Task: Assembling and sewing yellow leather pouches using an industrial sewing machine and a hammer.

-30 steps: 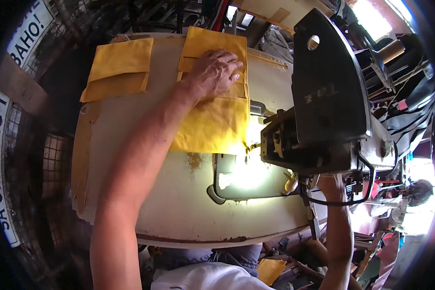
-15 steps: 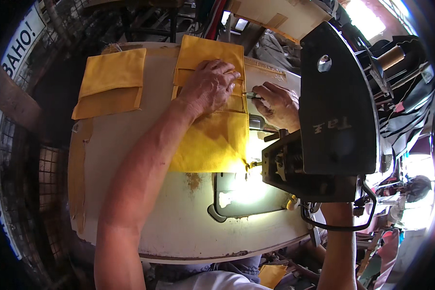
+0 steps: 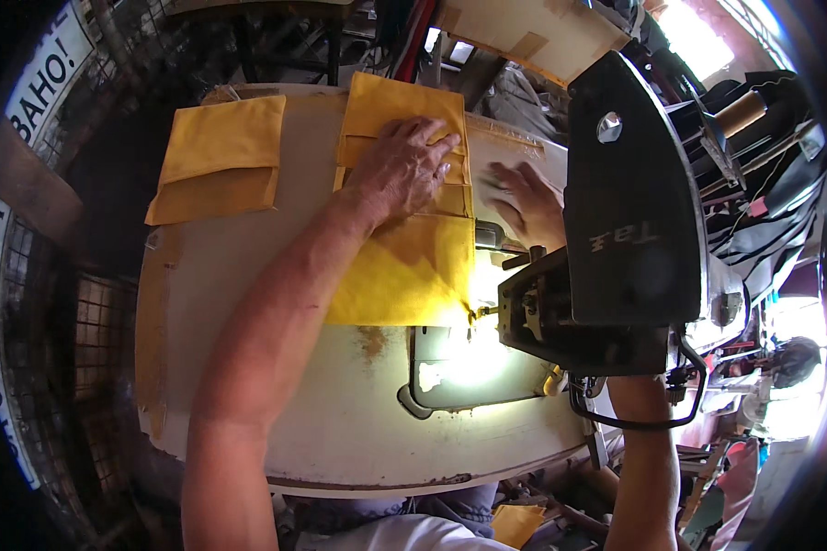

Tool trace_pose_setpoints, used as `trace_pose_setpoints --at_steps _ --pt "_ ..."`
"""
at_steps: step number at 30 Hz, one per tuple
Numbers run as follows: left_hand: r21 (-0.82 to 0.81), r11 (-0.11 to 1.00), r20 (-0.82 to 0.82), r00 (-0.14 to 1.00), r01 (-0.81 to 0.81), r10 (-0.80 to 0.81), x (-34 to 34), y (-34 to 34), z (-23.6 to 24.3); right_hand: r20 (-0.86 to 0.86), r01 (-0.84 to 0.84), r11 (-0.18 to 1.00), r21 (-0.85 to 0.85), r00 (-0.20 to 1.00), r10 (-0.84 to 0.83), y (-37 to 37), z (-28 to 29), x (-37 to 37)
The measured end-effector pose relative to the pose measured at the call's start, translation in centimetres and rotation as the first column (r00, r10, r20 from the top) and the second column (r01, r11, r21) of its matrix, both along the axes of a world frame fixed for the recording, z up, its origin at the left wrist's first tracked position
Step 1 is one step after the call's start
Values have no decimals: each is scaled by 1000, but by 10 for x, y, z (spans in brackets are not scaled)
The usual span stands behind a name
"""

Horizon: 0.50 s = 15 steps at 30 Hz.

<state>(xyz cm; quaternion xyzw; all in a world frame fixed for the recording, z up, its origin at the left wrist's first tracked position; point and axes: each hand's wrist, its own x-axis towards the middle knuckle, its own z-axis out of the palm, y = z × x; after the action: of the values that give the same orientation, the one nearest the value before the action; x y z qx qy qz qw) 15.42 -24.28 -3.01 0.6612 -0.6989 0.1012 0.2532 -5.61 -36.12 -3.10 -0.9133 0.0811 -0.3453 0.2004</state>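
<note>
Palm-down and unclamped, the left hand [image 3: 402,167] apparently steadies the yellow rectangular fabric panel [image 3: 400,275] beneath it, near right corner at the black metal sewing machine [image 3: 634,211]. Rightward, the right hand [image 3: 529,200] is blurred; its grip I cannot tell.

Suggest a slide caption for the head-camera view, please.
The left hand rests on yellow fabric at a sewing machine, the right hand blurred beyond the fabric's right edge.
</note>
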Motion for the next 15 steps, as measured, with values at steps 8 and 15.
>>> trace_pose_setpoints --at_steps 8,15 --pt "-39 992 49 991 -121 123 -3 -9 9 -535 639 702 -315 492 -687 144 45 -274" --pt "-42 995 252 963 -87 94 7 -12 18 -459 843 525 -116 423 -781 217 43 -295"
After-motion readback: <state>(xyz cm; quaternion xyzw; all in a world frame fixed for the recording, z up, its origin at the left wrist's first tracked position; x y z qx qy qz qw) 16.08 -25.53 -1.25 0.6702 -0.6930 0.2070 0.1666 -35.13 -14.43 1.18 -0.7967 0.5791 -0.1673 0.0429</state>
